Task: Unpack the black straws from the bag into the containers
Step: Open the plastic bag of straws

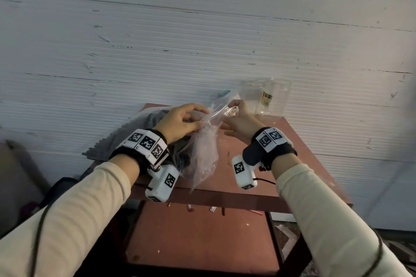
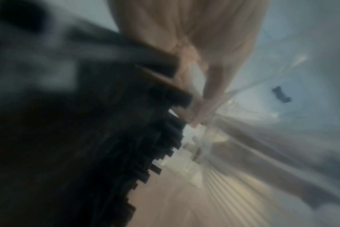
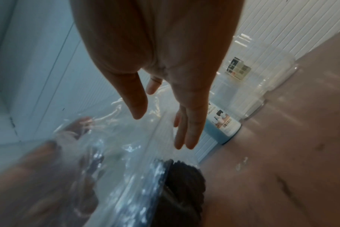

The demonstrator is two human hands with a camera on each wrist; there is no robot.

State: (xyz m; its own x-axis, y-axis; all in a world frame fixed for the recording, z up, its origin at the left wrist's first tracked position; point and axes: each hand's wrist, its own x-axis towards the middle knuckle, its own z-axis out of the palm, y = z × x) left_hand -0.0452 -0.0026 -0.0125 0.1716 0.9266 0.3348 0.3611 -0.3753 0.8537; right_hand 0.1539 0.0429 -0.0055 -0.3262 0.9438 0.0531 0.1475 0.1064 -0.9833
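A clear plastic bag (image 1: 202, 153) hangs over the red-brown table (image 1: 258, 164), and my left hand (image 1: 198, 119) pinches its bunched film near the top. Black straws (image 1: 180, 155) show as a dark bundle inside it, under my left wrist; their cut ends fill the blurred left wrist view (image 2: 107, 138). My right hand (image 1: 234, 105) is at the bag's raised mouth. In the right wrist view its fingers (image 3: 184, 135) lie straight along the film (image 3: 116, 153), thumb apart, above the straws (image 3: 182, 184). Two clear containers (image 1: 263, 96) stand at the table's back right.
The ribbed white wall (image 1: 202, 40) rises right behind the table. A grey corrugated sheet (image 1: 126, 137) lies on the table's left side. Small scraps (image 1: 212, 208) sit on the lower shelf (image 1: 202, 243). The containers carry labels (image 3: 223, 122).
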